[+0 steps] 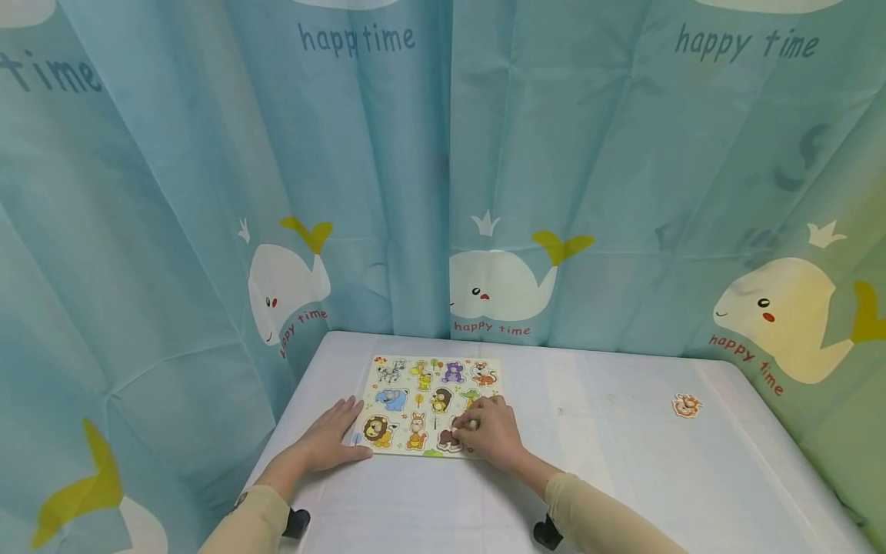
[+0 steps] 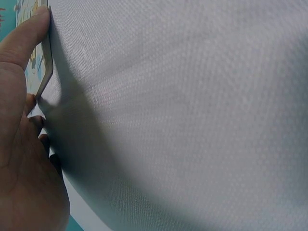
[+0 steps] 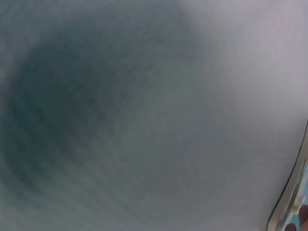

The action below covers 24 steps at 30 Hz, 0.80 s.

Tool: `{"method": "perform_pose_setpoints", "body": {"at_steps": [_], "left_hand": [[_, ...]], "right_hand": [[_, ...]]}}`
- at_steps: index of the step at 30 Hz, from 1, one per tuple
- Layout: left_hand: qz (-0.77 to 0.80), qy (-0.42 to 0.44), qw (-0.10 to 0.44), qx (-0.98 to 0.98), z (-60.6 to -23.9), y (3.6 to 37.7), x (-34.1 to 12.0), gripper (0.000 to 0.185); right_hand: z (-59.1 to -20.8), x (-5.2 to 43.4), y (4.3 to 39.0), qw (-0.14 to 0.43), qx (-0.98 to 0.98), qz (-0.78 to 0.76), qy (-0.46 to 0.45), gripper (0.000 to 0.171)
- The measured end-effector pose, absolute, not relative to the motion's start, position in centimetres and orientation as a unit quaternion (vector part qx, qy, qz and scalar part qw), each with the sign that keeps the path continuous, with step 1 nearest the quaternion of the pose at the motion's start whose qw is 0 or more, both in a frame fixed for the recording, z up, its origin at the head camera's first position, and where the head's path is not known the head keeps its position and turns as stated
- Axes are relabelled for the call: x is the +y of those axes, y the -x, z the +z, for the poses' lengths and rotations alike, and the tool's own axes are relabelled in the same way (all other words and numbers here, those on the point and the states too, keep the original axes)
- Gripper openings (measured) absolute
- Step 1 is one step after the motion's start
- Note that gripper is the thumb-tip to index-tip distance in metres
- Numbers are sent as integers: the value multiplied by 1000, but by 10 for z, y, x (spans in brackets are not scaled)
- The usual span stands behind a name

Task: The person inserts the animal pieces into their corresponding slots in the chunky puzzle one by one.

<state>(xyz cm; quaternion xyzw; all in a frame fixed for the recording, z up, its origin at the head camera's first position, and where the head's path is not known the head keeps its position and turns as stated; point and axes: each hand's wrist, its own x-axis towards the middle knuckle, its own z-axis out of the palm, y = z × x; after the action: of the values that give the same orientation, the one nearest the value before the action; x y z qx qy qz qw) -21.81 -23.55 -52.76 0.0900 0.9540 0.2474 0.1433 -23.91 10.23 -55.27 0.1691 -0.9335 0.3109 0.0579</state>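
A wooden animal puzzle board [image 1: 434, 422] lies flat on the table, with a lion, a kangaroo, a giraffe and several other animal pieces in it. My left hand [image 1: 328, 438] rests at the board's left edge, fingers extended; in the left wrist view the thumb [image 2: 29, 36] touches its near edge. At the lower right of the board, my right hand [image 1: 493, 432] pinches a brown animal puzzle piece [image 1: 448, 440] between thumb and fingertips. That hand partly covers the piece and the green crocodile piece [image 1: 469, 397]. Only fingertips [image 3: 303, 215] of it show in the right wrist view.
A loose orange animal piece [image 1: 687, 405] lies on the right part of the white-covered table [image 1: 595, 462]. Blue curtains [image 1: 415, 192] printed with whales hang behind and beside the table.
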Motion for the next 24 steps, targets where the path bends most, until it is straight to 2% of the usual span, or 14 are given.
{"method": "perform_pose_setpoints", "body": {"at_steps": [24], "left_hand": [[251,-106,146,951,-526,220,-235,102]], "right_hand": [[-556,99,240,40,-930,330,-158,7]]}}
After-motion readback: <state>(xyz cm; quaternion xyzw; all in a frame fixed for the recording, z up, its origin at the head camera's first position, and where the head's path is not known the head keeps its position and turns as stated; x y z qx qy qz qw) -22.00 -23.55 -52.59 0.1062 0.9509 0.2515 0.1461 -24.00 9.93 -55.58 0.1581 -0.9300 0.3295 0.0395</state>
